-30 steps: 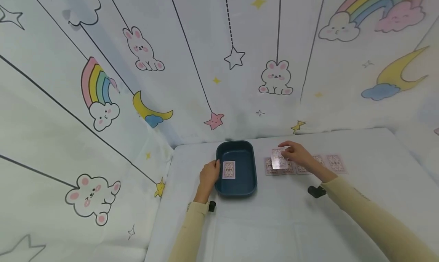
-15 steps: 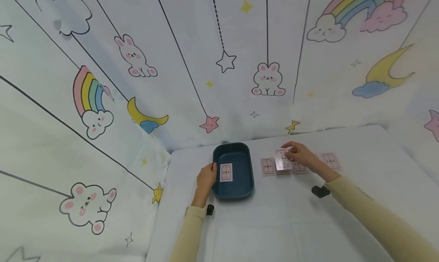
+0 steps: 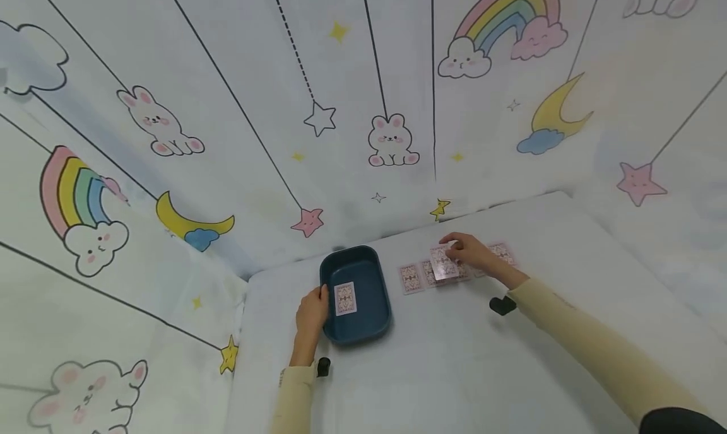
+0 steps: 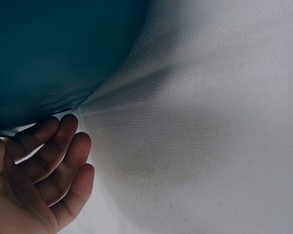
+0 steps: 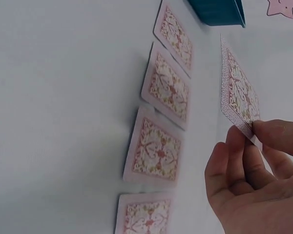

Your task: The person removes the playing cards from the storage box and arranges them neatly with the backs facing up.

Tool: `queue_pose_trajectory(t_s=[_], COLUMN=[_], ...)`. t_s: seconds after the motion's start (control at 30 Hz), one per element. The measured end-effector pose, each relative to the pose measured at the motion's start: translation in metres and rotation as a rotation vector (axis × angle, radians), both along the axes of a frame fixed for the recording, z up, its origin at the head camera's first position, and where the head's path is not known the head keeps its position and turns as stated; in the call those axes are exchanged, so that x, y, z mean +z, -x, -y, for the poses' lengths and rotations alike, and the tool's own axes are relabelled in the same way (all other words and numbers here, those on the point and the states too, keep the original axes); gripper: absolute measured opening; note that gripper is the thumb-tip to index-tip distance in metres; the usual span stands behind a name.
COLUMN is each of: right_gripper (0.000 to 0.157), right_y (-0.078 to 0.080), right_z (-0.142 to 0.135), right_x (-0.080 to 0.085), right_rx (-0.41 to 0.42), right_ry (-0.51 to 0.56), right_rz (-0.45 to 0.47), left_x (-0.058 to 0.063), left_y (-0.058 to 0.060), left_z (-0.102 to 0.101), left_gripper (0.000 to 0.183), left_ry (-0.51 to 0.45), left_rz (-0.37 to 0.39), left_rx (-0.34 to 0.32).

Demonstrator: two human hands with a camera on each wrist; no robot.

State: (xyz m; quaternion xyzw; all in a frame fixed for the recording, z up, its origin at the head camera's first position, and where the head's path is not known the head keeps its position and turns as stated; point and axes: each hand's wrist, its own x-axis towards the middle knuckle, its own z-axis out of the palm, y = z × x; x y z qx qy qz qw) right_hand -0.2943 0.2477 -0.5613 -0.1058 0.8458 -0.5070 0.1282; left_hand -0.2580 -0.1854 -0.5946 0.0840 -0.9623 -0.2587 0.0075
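Observation:
In the head view my left hand point(image 3: 312, 309) grips the left rim of a dark teal tray point(image 3: 375, 295). The left wrist view has its fingers point(image 4: 79, 148) bent under the tray's edge point(image 4: 63, 53); the thumb is mostly hidden. One playing card point(image 3: 345, 298) lies back side up in the tray. My right hand point(image 3: 474, 253) pinches another playing card point(image 5: 240, 85) between thumb and fingers, by one end. This card hangs tilted above a row of face-down playing cards point(image 5: 158, 148) with red patterned backs. The hand and held card hide part of the row in the head view.
The row starts with a card point(image 3: 411, 279) just right of the tray and runs to a far card point(image 3: 501, 253) beyond my right hand. A white cloth point(image 3: 431, 364) covers the table. Behind it hangs a white curtain point(image 3: 238, 144) with printed bunnies, stars and rainbows.
My right hand, with the playing card pinched, has shifted slightly rightward along the row, uncovering its left end. My left hand stays on the tray. The head view has turned to the right.

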Motion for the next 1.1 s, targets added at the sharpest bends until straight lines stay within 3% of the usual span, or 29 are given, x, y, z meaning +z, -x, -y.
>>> queue_pose_trajectory(t_s=[0.13, 0.33, 0.67, 1.1], right_gripper=[0.036, 0.037, 0.039, 0.039], right_y=[0.000, 0.002, 0.007, 0.013], right_z=[-0.003, -0.010, -0.033, -0.050], right_x=[-0.004, -0.002, -0.007, -0.010], right_rx=[-0.030, -0.022, -0.039, -0.034], right_ry=[-0.040, -0.061, -0.095, -0.135], right_rz=[0.000, 0.001, 0.014, 0.037], left_x=[-0.005, -0.010, -0.003, -0.003], left_y=[-0.003, -0.004, 0.003, 0.005], left_z=[0.004, 0.006, 0.004, 0.006], left_gripper=[0.044, 0.043, 0.046, 0.044], left_ry=[-0.014, -0.009, 0.001, 0.006], left_rz=[0.008, 0.006, -0.007, -0.007], left_rx=[-0.021, 0.010, 0.008, 0.019])
